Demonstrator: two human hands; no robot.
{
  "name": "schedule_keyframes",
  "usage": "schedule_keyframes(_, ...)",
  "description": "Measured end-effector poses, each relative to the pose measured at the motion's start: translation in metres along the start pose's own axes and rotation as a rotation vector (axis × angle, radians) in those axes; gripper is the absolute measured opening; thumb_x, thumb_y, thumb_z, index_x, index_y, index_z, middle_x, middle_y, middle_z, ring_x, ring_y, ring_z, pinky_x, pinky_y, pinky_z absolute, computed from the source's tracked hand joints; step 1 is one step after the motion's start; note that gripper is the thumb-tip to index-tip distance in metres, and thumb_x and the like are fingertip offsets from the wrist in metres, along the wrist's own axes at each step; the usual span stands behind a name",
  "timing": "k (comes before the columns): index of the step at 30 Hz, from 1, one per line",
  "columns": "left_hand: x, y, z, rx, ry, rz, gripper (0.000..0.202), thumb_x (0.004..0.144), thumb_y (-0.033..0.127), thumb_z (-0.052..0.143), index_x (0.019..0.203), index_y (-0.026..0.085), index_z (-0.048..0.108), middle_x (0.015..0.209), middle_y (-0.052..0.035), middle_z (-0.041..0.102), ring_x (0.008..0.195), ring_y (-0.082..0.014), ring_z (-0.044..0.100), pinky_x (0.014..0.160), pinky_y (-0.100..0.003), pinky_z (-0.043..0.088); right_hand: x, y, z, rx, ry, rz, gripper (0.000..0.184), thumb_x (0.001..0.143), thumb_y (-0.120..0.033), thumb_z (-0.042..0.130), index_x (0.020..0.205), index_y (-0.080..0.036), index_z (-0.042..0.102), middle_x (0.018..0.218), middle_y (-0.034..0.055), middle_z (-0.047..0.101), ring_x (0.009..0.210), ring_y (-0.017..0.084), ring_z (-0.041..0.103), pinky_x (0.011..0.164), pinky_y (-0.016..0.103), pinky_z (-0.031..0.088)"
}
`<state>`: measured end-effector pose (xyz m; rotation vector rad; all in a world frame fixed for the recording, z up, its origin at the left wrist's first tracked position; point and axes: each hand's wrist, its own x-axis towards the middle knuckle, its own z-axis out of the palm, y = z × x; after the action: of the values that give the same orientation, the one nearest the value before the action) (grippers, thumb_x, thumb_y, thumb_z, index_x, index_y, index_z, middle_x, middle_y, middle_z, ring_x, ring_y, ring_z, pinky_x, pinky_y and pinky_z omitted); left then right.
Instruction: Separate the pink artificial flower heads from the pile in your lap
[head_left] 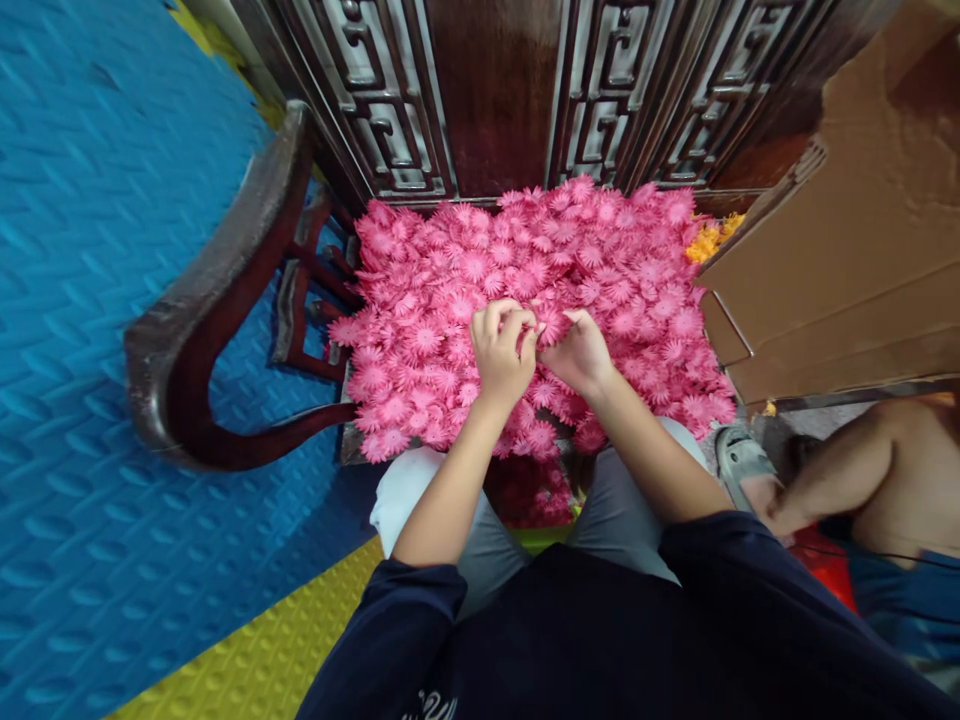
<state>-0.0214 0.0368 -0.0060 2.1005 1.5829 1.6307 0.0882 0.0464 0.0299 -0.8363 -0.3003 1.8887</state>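
Observation:
A thick heap of pink artificial flowers (424,338) spreads in front of me, with both hands close together over its middle. My left hand (501,348) is closed, its fingers curled and the tips pressed together in a pinch. Whatever sits between those fingertips is too small to make out. My right hand (582,356) is turned toward the left one, thumb and fingers bent around a pink artificial flower (553,322). That flower blends with the ones behind it, so its stem and the exact grip are hidden.
Left of the heap is a dark carved wooden armrest (217,300). Behind stands a carved wooden panel (499,95). A cardboard box (847,230) is at the right, beside yellow flowers (709,240). Another person's bare leg (840,470) is near my right. Blue matting (112,250) covers the left.

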Motion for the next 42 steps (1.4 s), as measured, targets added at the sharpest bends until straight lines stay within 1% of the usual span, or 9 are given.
schedule_keyframes(4, -0.006, 0.002, 0.004, 0.032, -0.025, 0.123, 0.014, 0.092, 0.027, 0.048, 0.084, 0.021, 0.058, 0.082, -0.0023, 0.066, 0.08, -0.018, 0.055, 0.074, -0.032, 0.035, 0.008, 0.001, -0.006, 0.111, 0.011, -0.009, 0.023, 0.077, -0.017, 0.03, 0.062, -0.02, 0.047, 0.054, -0.0011, 0.056, 0.053, 0.012, 0.048, 0.067, 0.028, 0.049)
schedule_keyframes(7, -0.008, 0.0, 0.006, -0.036, 0.031, 0.09, 0.014, 0.092, 0.026, 0.048, 0.081, 0.02, 0.054, 0.074, -0.0002, 0.064, 0.073, -0.0155, 0.055, 0.071, -0.03, 0.036, 0.012, -0.002, -0.011, 0.137, 0.056, -0.023, 0.02, 0.076, -0.019, 0.03, 0.065, -0.021, 0.046, 0.059, 0.0007, 0.059, 0.055, 0.013, 0.048, 0.062, 0.028, 0.046)
schedule_keyframes(12, 0.002, -0.012, 0.002, -0.11, 0.264, -0.215, 0.016, 0.09, 0.036, 0.052, 0.085, 0.02, 0.054, 0.082, -0.0023, 0.062, 0.078, -0.0151, 0.057, 0.077, -0.03, 0.043, 0.007, -0.011, -0.015, 0.051, 0.075, 0.014, 0.019, 0.075, -0.027, 0.034, 0.075, -0.02, 0.052, 0.058, -0.0002, 0.054, 0.053, 0.013, 0.048, 0.054, 0.025, 0.041)
schedule_keyframes(16, 0.014, -0.029, -0.007, -0.243, 0.401, -0.462, 0.033, 0.086, 0.037, 0.057, 0.115, 0.021, 0.052, 0.113, -0.0062, 0.06, 0.085, -0.0134, 0.057, 0.082, -0.028, 0.046, 0.001, -0.011, -0.01, -0.003, 0.069, 0.032, 0.025, 0.077, -0.026, 0.034, 0.082, -0.018, 0.057, 0.056, -0.0009, 0.053, 0.05, 0.012, 0.047, 0.052, 0.024, 0.038)
schedule_keyframes(20, 0.017, -0.037, -0.008, -0.341, 0.313, -0.55, 0.041, 0.078, 0.033, 0.068, 0.116, 0.022, 0.057, 0.105, -0.0041, 0.062, 0.084, -0.0129, 0.057, 0.081, -0.026, 0.046, 0.0, -0.009, -0.006, -0.046, 0.088, 0.068, 0.029, 0.078, -0.028, 0.034, 0.087, -0.017, 0.06, 0.053, -0.0014, 0.052, 0.048, 0.011, 0.047, 0.051, 0.024, 0.037)
schedule_keyframes(24, 0.014, -0.032, -0.003, -0.421, 0.166, -0.612, 0.024, 0.075, 0.032, 0.071, 0.094, 0.019, 0.064, 0.08, -0.0003, 0.059, 0.071, -0.011, 0.052, 0.074, -0.024, 0.045, 0.001, -0.009, -0.006, -0.061, 0.111, 0.048, 0.029, 0.078, -0.028, 0.034, 0.085, -0.016, 0.06, 0.054, -0.0008, 0.055, 0.047, 0.011, 0.048, 0.05, 0.023, 0.038)
schedule_keyframes(29, 0.013, -0.026, 0.001, -0.599, 0.0, -0.633, 0.022, 0.076, 0.034, 0.07, 0.073, 0.019, 0.054, 0.069, 0.0036, 0.05, 0.064, -0.0078, 0.046, 0.066, -0.02, 0.04, 0.0, -0.009, -0.005, -0.091, 0.125, 0.02, 0.031, 0.077, -0.028, 0.034, 0.086, -0.015, 0.061, 0.058, 0.0019, 0.06, 0.054, 0.014, 0.055, 0.051, 0.024, 0.041)
schedule_keyframes(38, 0.013, -0.021, 0.003, -0.796, -0.057, -0.788, 0.031, 0.06, 0.017, 0.078, 0.084, 0.019, 0.059, 0.062, 0.0071, 0.052, 0.056, -0.0072, 0.046, 0.062, -0.02, 0.039, 0.003, -0.007, -0.009, -0.067, 0.11, 0.016, 0.024, 0.078, -0.03, 0.037, 0.079, -0.019, 0.059, 0.061, 0.0008, 0.062, 0.052, 0.013, 0.053, 0.051, 0.026, 0.041)
schedule_keyframes(42, 0.017, -0.022, -0.001, -0.633, 0.063, -0.727, 0.018, 0.066, 0.021, 0.076, 0.08, 0.019, 0.064, 0.074, 0.0024, 0.063, 0.072, -0.0106, 0.058, 0.075, -0.023, 0.045, 0.002, -0.009, -0.008, -0.082, 0.103, 0.035, 0.034, 0.08, -0.03, 0.031, 0.086, -0.015, 0.062, 0.061, 0.002, 0.062, 0.051, 0.013, 0.052, 0.049, 0.024, 0.039)
